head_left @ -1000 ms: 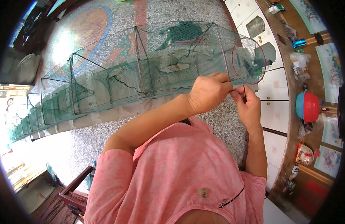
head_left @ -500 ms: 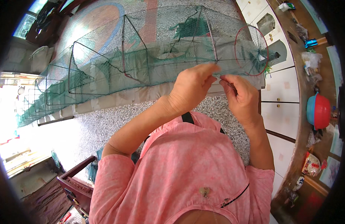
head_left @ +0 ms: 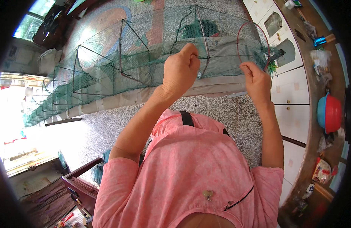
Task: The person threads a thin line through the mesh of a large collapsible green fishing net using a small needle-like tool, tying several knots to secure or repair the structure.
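Note:
A long green mesh net trap (head_left: 103, 78) with dark rectangular frames stretches across in front of me and tapers away to the left. At its right end is a red ring (head_left: 238, 43). My left hand (head_left: 181, 68) is closed over the near side of the net, thumb and fingers pressed together. Level with it to the right, my right hand (head_left: 257, 81) pinches in front of the red ring. Whatever either hand grips is too fine or too hidden to make out. No thread between them can be seen clearly.
Grey cloth-like sheeting (head_left: 221, 87) lies under the net, above a speckled floor (head_left: 221, 108). White cabinets (head_left: 293, 116) line the right side, with a red and blue basin (head_left: 332, 114) on their top. A dark red wooden chair or stool (head_left: 82, 190) stands at lower left.
My hands were close together in front of the net. Now they are far apart, the left moved left and up, the right moved right. Both remain closed.

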Tool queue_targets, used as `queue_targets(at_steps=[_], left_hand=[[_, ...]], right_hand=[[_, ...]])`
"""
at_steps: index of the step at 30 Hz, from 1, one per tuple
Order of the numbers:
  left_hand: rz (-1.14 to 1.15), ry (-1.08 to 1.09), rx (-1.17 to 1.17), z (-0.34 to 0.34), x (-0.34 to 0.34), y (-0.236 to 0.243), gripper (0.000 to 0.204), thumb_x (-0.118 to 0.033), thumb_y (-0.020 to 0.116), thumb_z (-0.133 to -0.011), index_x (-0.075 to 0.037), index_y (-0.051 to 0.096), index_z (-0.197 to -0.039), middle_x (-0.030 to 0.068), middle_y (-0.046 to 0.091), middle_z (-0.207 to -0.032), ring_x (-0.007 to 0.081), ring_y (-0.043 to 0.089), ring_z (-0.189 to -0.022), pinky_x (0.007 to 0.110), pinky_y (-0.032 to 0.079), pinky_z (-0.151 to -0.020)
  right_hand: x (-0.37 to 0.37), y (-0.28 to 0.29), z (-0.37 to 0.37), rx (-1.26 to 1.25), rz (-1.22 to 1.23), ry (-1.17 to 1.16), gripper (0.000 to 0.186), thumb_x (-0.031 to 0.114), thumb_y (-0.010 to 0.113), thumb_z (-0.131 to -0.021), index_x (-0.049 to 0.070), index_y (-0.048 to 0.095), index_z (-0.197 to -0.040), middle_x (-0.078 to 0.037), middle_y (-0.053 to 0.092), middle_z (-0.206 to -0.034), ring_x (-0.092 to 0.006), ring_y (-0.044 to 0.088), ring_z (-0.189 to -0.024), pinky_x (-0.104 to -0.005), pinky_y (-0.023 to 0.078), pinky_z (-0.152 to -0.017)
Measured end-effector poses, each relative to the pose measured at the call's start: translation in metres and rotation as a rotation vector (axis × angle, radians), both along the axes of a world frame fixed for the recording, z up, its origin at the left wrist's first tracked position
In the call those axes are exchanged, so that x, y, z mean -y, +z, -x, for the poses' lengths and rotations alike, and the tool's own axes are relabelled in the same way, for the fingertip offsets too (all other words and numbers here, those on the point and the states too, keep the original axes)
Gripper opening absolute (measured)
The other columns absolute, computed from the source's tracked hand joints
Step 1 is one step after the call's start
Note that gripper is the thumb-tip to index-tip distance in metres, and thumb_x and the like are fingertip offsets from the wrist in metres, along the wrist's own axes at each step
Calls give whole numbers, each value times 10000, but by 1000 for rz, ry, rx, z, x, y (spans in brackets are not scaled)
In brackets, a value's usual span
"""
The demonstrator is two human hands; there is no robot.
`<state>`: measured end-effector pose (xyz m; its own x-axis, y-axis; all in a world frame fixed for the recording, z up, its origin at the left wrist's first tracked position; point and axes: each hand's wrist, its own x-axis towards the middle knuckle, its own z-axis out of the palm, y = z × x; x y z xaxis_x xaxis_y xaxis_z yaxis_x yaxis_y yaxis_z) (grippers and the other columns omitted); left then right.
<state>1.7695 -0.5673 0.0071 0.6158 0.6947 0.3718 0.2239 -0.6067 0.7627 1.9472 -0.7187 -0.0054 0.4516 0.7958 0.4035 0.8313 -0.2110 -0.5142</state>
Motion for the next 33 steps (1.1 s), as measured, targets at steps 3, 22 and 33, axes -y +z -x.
queue_targets(at_steps=[3, 22, 33], left_hand=[[-2, 13, 25, 3, 3, -1, 78, -54, 473, -858, -23, 544, -869, 119, 543, -635, 147, 496, -493, 273, 413, -485], [1717, -277, 349, 1, 36, -16, 90, -98, 451, -915, -55, 522, -951, 0, 484, -657, 50, 281, -425, 196, 243, -399], [1345, -46, 295, 9, 45, -13, 107, -174, 463, -936, -67, 465, -931, 38, 527, -724, 44, 315, -442, 198, 261, -409]], right_hand=[[-6, -12, -1, -118, -53, -76, 93, 120, 581, -864, 28, 597, -875, -115, 645, -751, -264, 624, -631, -338, 458, -544], [-8, -20, 59, -887, -82, 26, 183, 164, 602, -863, -7, 640, -918, -54, 637, -804, -108, 594, -724, -245, 475, -660], [-37, -14, 54, -1198, -100, 143, 171, 172, 655, -819, 6, 629, -851, -1, 604, -767, -70, 530, -718, -223, 428, -659]])
